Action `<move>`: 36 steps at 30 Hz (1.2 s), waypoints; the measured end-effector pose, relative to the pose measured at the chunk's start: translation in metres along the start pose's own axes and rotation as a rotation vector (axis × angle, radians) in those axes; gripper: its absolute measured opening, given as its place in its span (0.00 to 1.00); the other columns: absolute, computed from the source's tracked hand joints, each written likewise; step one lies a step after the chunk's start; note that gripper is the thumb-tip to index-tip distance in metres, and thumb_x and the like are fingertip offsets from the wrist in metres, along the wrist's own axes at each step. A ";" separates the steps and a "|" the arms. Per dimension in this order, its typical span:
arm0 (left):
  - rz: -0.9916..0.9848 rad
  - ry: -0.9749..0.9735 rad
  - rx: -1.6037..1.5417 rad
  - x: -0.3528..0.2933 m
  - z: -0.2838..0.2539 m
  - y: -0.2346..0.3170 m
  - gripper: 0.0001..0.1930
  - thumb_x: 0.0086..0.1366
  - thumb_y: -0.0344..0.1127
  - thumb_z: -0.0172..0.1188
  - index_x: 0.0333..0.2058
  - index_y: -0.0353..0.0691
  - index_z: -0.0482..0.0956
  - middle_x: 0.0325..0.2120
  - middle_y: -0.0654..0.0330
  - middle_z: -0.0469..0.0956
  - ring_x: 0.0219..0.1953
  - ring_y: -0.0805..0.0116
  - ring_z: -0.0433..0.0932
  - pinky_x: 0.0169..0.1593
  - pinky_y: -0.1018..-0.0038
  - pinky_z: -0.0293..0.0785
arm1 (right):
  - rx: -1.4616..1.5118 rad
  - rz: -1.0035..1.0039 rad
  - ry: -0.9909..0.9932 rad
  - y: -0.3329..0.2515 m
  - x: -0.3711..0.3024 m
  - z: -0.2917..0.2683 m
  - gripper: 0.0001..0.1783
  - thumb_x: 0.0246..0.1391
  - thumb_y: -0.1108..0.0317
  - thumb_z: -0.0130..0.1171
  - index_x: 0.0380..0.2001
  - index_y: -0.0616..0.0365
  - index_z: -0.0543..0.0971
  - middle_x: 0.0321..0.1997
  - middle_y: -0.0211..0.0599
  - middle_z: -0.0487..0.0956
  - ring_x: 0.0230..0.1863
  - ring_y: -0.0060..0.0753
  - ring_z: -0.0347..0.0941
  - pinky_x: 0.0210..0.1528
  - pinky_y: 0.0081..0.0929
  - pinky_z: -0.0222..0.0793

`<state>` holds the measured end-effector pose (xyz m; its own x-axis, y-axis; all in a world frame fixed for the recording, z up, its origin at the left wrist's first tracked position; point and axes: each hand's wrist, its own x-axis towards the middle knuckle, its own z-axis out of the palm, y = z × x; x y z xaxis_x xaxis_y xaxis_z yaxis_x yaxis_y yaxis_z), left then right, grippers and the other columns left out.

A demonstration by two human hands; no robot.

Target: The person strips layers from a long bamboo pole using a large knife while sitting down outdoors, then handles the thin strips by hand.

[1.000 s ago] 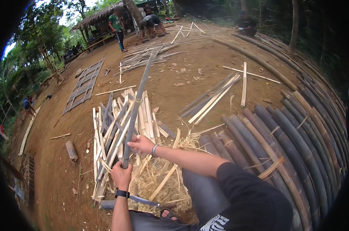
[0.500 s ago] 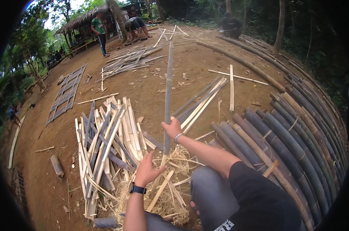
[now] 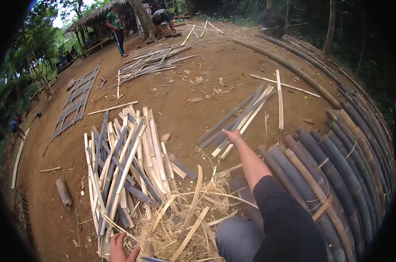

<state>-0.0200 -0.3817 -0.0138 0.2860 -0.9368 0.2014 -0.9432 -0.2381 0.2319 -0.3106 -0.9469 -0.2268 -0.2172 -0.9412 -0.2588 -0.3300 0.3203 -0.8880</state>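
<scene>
My right hand [image 3: 233, 137] reaches forward, its fingers closed at the near end of a dark-skinned bamboo strip [image 3: 251, 104]. That strip lies on a small group of split bamboo strips, some dark and some with pale faces, on the ground ahead. Low at the left, my left hand [image 3: 123, 249] is open with thumb and fingers apart, only partly in view. It holds nothing and is beside the near end of a big heap of split bamboo strips [image 3: 152, 146]. A mass of curly bamboo shavings [image 3: 163, 231] lies between that hand and my knee.
Rows of thick dark bamboo poles [image 3: 337, 170] fill the right side. A bamboo lattice frame [image 3: 78, 100] lies at the left, near a short bamboo piece [image 3: 64, 193]. More strips [image 3: 152, 63] lie farther off. Beyond them one person [image 3: 115, 26] stands and another [image 3: 162, 18] bends down.
My right hand has moved forward and right, bringing the upright bamboo strip down onto the small group. My left hand has drawn back toward the lower edge, away from the shavings.
</scene>
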 end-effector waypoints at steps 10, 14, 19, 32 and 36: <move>-0.316 -0.318 -0.203 -0.046 -0.051 0.011 0.32 0.58 0.40 0.62 0.59 0.39 0.63 0.58 0.46 0.65 0.62 0.49 0.60 0.63 0.61 0.57 | -0.215 -0.305 -0.834 0.046 -0.178 0.054 0.24 0.51 0.58 0.61 0.46 0.64 0.74 0.37 0.43 0.81 0.34 0.33 0.79 0.34 0.28 0.76; -0.294 -0.354 -0.301 -0.070 -0.050 0.012 0.31 0.56 0.49 0.63 0.53 0.35 0.69 0.49 0.44 0.71 0.52 0.46 0.70 0.55 0.60 0.66 | -0.626 -0.858 -1.062 -0.026 -0.260 0.014 0.27 0.49 0.51 0.60 0.45 0.62 0.75 0.37 0.47 0.82 0.39 0.44 0.79 0.46 0.32 0.72; -0.249 -0.274 -0.216 -0.114 -0.055 -0.002 0.30 0.59 0.49 0.60 0.54 0.35 0.67 0.47 0.44 0.73 0.51 0.48 0.72 0.54 0.62 0.68 | -0.727 -0.714 -1.279 -0.094 -0.328 -0.028 0.36 0.55 0.38 0.50 0.48 0.62 0.75 0.41 0.45 0.81 0.39 0.38 0.78 0.43 0.32 0.74; -0.583 -0.326 -0.136 -0.183 -0.042 -0.064 0.31 0.57 0.53 0.60 0.52 0.35 0.71 0.39 0.45 0.79 0.44 0.50 0.77 0.49 0.62 0.72 | -0.076 -0.006 -1.849 -0.066 -0.464 -0.031 0.42 0.60 0.31 0.28 0.59 0.54 0.65 0.53 0.38 0.72 0.42 0.26 0.72 0.49 0.34 0.70; -0.588 -0.357 -0.168 -0.176 -0.045 -0.058 0.32 0.57 0.53 0.58 0.53 0.34 0.70 0.47 0.42 0.75 0.51 0.48 0.73 0.55 0.62 0.68 | -0.040 0.008 -1.833 -0.053 -0.463 -0.034 0.45 0.58 0.29 0.27 0.64 0.55 0.60 0.61 0.43 0.67 0.46 0.31 0.69 0.58 0.44 0.62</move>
<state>-0.0082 -0.1914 -0.0195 0.6400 -0.6985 -0.3202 -0.6020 -0.7148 0.3561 -0.2240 -0.5248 -0.0470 0.9327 0.1505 -0.3277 -0.3590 0.3010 -0.8835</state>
